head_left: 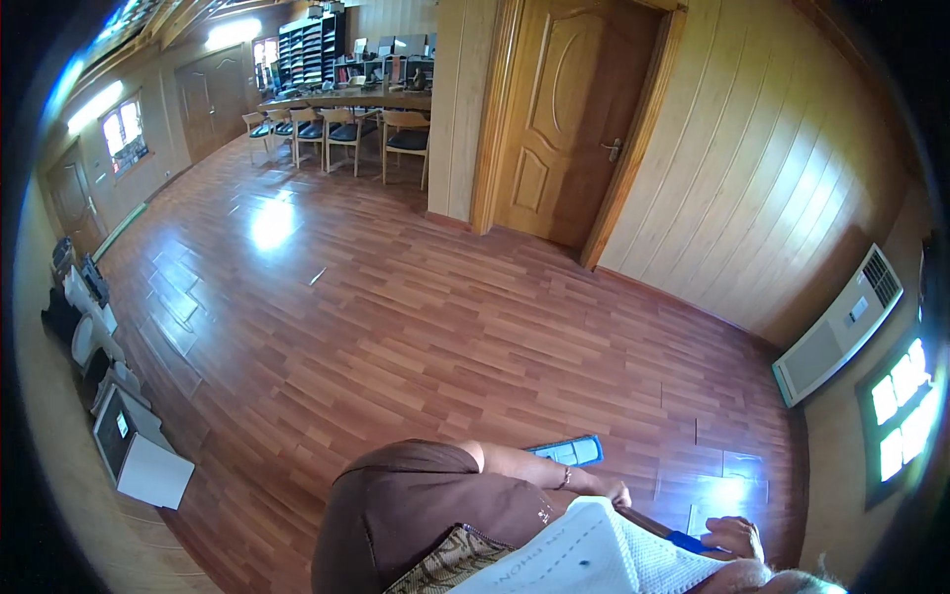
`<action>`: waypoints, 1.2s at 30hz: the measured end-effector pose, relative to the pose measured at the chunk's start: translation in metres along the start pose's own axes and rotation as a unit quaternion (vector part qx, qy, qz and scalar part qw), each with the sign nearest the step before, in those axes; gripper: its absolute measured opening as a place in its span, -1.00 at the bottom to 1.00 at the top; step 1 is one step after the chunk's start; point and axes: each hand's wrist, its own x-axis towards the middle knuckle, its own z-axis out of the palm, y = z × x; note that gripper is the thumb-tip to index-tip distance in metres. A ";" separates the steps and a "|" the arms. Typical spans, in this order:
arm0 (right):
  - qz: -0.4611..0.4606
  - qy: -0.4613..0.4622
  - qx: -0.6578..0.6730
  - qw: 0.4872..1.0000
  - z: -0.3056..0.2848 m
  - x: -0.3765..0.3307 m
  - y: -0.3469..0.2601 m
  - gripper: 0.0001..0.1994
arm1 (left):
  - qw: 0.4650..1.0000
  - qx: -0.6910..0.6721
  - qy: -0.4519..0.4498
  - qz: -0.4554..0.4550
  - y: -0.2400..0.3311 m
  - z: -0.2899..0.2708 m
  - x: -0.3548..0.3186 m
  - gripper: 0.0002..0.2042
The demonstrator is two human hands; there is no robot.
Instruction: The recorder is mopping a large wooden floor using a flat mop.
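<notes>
Head view: left hand (613, 492) curled round a brown-handled mop (648, 522), right hand (734, 538) round its blue grip (688, 542); the blue pad (578, 451) rests on the floor (416, 317) past the left forearm (524, 467); wiping looks unfinished, share done unclear

I wear a dark brown top (435, 535) whose short sleeve (401, 465) ends above my left elbow, with a seam running down the fabric and a small pale marking (543, 515) on it. A thin bracelet (566, 478) circles my left wrist; my left hand (616, 492) and right hand (734, 538) are ungloved. Across my front lies a white, textured cloth (594, 540) with a row of faint lettering and a small dark spot, beside brown-and-tan patterned fabric (457, 556).
</notes>
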 end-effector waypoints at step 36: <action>-0.224 0.139 0.348 0.900 0.174 0.164 -0.019 -0.80 | 0.657 0.304 0.541 -0.428 -0.048 0.006 -0.261 -0.63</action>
